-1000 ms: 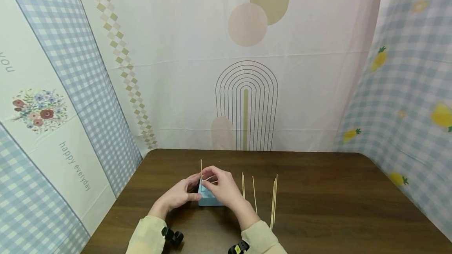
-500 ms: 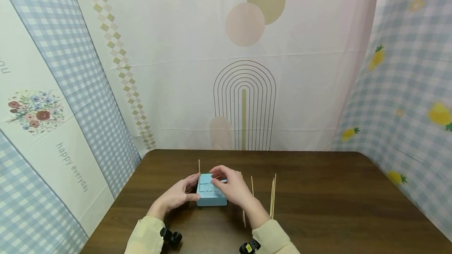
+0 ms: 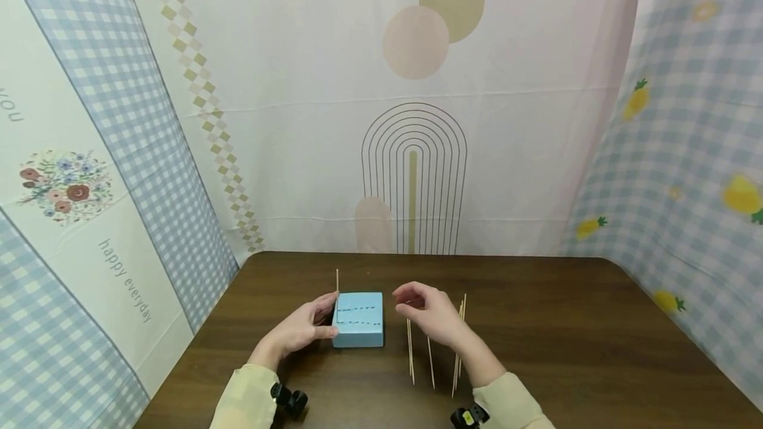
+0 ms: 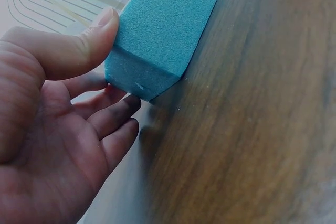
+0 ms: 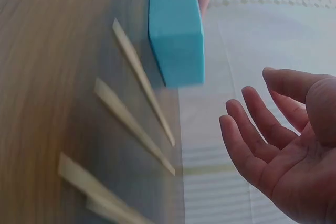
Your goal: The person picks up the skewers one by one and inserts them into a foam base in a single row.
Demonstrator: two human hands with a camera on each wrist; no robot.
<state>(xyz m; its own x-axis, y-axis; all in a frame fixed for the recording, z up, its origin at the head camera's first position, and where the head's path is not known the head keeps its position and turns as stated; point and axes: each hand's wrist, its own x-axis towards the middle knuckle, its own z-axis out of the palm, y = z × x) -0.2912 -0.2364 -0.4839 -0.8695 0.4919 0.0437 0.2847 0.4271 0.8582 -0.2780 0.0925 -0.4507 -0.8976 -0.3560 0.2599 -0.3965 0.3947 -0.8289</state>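
While left hand grips block; right seemingly empty.

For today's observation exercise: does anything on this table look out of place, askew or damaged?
Nothing stands out. One stick stands upright at the blue foam block's far left corner; the loose sticks lie roughly parallel beside it, none visibly broken.

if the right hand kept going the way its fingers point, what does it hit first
Probably the blue foam block. The right hand hovers open above the skewers lying on the table, its fingers aimed left toward the block's near side, with nothing between them in the head view. Height is hard to judge, so it might pass above.
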